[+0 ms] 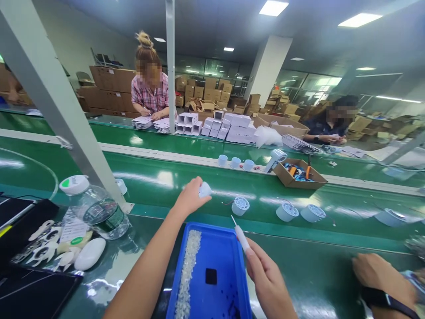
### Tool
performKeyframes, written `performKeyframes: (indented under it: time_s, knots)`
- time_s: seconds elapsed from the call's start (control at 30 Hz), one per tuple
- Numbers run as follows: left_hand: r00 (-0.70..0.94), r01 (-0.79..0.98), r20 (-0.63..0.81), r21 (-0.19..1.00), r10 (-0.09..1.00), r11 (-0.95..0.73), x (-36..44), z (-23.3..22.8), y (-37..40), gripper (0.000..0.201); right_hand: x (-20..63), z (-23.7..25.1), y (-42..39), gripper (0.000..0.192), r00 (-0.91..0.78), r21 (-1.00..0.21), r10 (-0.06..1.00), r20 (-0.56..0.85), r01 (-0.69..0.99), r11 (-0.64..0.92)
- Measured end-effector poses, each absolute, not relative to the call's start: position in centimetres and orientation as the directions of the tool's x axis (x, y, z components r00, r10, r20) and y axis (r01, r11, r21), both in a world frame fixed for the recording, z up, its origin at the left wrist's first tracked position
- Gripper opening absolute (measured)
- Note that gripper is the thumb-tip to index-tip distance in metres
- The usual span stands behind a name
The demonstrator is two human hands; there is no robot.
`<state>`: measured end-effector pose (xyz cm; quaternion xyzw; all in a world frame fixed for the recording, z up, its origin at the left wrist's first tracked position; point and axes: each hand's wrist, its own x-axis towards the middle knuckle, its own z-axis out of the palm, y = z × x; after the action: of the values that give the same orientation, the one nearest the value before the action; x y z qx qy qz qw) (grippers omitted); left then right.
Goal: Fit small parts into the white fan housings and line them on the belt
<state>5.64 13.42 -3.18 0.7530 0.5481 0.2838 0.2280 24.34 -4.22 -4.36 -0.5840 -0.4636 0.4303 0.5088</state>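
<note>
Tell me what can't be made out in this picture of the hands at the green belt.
Head view:
- White part in the left hand: mostly covered by the fingers.
- Tip of the white tool in the right hand: too small to identify.
- Blue tray: near end cut off by the bottom edge.
- Co-worker's hand: its work cut off at the right edge.

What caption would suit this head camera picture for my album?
At a green conveyor belt, the left hand holds a small white part, the right hand a white pen-like tool, over a blue tray.

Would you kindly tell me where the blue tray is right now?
In the head view, the blue tray sits bottom centre on the green table, between the left hand and right hand.
</note>
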Motion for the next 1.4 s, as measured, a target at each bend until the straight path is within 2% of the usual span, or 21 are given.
performKeyframes:
  time_s: [0.13,0.27,0.33,0.43,0.53,0.6,0.67,0.73,0.83,0.93,1.1,1.17,1.27,1.4]
  knots:
    - [0.297,0.711,0.149,0.625,0.943,-0.323,6.3,-5.5,13.9,0.043,23.7,-4.4,-4.4,0.049,0.243,-0.991,0.967,-0.082,0.085,-0.105]
    - [0.248,0.711,0.205,0.625,0.947,-0.322,6.1,-4.6,14.5,0.035,23.6,-5.0,-4.4,0.036,0.314,-0.994,0.950,0.008,0.108,-0.027]
    - [0.120,0.735,0.262,0.626,0.958,-0.263,4.9,-3.9,15.2,0.032,23.5,-5.6,-4.2,0.034,0.307,-0.993,0.949,0.071,0.110,0.038]
    - [-0.161,0.764,0.301,0.641,0.940,-0.074,1.7,-3.7,16.1,0.033,23.0,-6.4,-3.9,0.029,0.219,-0.978,0.956,0.192,0.129,0.167]
    - [-0.401,0.719,0.264,0.685,0.877,0.123,-1.7,-4.5,16.2,0.040,22.1,-7.1,-3.7,0.027,0.129,-0.975,0.970,0.205,0.112,0.191]
    - [-0.505,0.660,0.221,0.722,0.834,0.208,-3.6,-5.1,15.9,0.043,21.6,-7.6,-3.6,0.027,0.072,-0.975,0.978,0.196,0.121,0.187]
    - [-0.563,0.605,0.175,0.754,0.808,0.258,-4.9,-5.5,15.8,0.037,21.2,-7.9,-3.5,0.026,0.027,-0.969,0.979,0.203,0.151,0.197]
    - [-0.577,0.570,0.135,0.773,0.805,0.278,-5.8,-5.8,15.7,0.031,21.1,-8.2,-3.5,0.026,0.006,-0.963,0.978,0.208,0.174,0.204]
    - [-0.560,0.559,0.116,0.784,0.820,0.271,-6.5,-5.9,15.7,0.038,21.1,-8.4,-3.5,0.024,-0.015,-0.966,0.980,0.198,0.167,0.197]
    - [-0.557,0.578,0.134,0.771,0.820,0.267,-6.6,-5.7,15.5,0.037,21.2,-8.4,-3.6,0.023,-0.045,-0.972,0.982,0.183,0.141,0.187]
    - [-0.557,0.647,0.115,0.682,0.823,0.342,-5.9,-4.6,15.6,0.017,21.2,-8.4,-3.6,0.021,-0.067,-0.970,0.982,0.177,0.156,0.185]
    - [-0.540,0.675,0.082,0.636,0.838,0.373,-5.3,-4.2,16.0,0.017,21.2,-8.4,-3.6,0.019,-0.048,-0.965,0.980,0.194,0.167,0.200]
    - [-0.465,0.717,0.032,0.599,0.885,0.355,-4.3,-3.7,16.7,0.018,21.4,-8.6,-3.5,0.015,-0.014,-0.959,0.975,0.223,0.178,0.222]
    - [-0.337,0.741,-0.034,0.607,0.941,0.287,-2.3,-3.3,17.0,0.019,21.7,-8.9,-3.5,0.012,0.018,-0.941,0.961,0.277,0.206,0.268]
